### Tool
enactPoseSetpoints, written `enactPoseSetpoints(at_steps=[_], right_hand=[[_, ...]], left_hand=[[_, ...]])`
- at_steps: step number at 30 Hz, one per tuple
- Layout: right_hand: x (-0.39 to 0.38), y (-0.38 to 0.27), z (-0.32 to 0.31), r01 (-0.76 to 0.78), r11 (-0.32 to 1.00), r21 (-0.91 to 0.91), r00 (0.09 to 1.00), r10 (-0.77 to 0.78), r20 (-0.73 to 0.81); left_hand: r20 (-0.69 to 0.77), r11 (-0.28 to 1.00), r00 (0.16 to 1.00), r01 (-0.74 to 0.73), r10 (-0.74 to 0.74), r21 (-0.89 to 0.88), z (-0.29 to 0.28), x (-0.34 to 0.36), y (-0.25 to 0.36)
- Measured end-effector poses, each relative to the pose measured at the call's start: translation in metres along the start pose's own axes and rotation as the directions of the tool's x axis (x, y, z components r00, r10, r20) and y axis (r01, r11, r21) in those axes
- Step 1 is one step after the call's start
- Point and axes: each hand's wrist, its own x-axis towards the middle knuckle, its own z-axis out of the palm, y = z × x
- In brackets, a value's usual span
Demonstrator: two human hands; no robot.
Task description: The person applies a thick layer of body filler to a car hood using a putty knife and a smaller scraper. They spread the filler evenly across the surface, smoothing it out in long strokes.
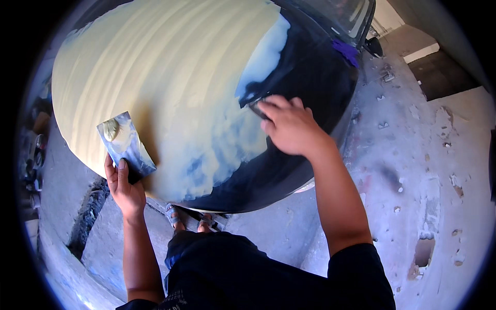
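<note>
A dark car hood (315, 72) spreads out in front of me, much of it coated with pale yellow filler (170, 57) that shows curved streaks. Thin, bluish smears of the coat lie along its right and near edges. In my left hand (126, 194), a flat rectangular putty board (135, 155) is gripped at its lower end, thumb on top. A lump of putty (110, 129) sits near the board's far corner. My right hand (294, 126), slightly blurred, presses a dark-edged spreader (254, 107) to the hood at the coat's right edge; the fingers hide most of it.
At the far right of the hood are the windshield (351, 20), a dark side mirror (373, 47) and a purple cloth or glove (345, 52). Stained concrete floor (398, 155) with chips and holes surrounds the car. Dark clutter (39, 150) stands along the left.
</note>
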Motion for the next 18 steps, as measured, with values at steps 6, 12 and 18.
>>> enactPoseSetpoints(at_steps=[6,12,18], right_hand=[[-0.071,-0.003,0.017,0.126,0.987,-0.103,0.99,-0.119,0.076],[-0.113,-0.005,-0.008,0.102,0.993,0.054,0.982,-0.091,-0.168],[-0.109,-0.036,-0.008,0.601,0.603,0.525,0.768,-0.253,-0.588]], left_hand=[[-0.022,1.0,1.0,0.015,-0.015,-0.023,0.002,0.0,0.001],[0.045,0.981,0.996,0.081,-0.074,-0.179,0.022,-0.008,0.017],[0.237,0.887,0.934,0.336,-0.269,-0.316,0.113,-0.055,0.052]])
